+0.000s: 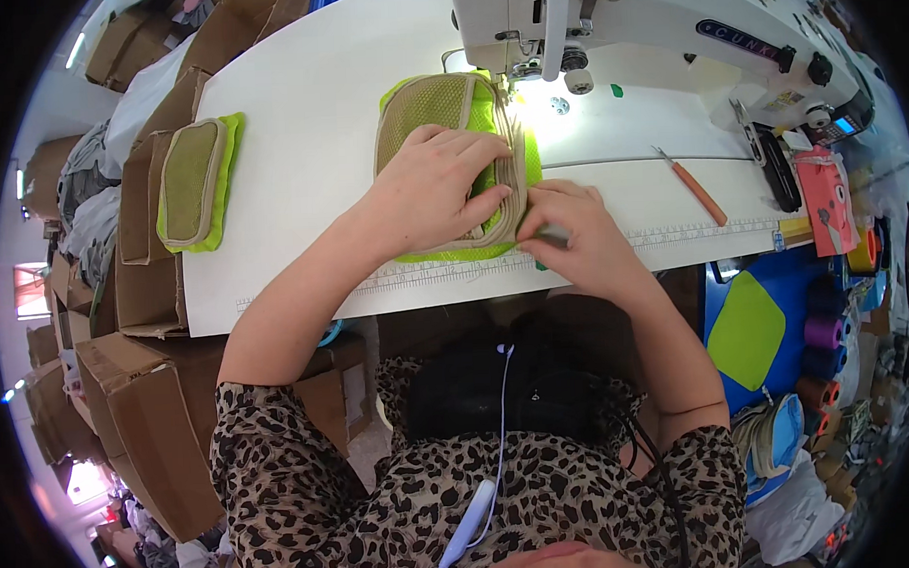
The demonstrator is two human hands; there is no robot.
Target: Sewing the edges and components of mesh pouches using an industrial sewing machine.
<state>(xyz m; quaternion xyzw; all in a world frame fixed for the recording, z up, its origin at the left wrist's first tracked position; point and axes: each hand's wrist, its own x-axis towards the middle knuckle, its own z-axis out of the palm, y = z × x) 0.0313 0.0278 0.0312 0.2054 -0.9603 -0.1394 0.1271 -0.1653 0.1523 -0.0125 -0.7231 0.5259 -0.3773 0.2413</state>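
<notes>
A padded fabric piece (423,100) of beige mesh, edged with beige binding and backed in neon green mesh, lies at the sewing machine's needle area (507,77). My left hand (441,179) rests on top of it, fingers stretched out and thumb apart, pressing near the stacked beige edge strips (512,182). At the piece's near right corner, my right hand (578,235) pinches the edge between thumb and fingers. The exact layers in that pinch are partly hidden. The machine's lamp lights the far right side of the piece brightly.
A smaller beige and green piece (193,183) lies at the table's left. To the right are an orange-handled pointed tool (700,193), a black-handled cutter (779,172) and a pink pouch (825,201). Cardboard boxes (144,425) stand left; a blue tray (790,287) holds green fabric (744,329).
</notes>
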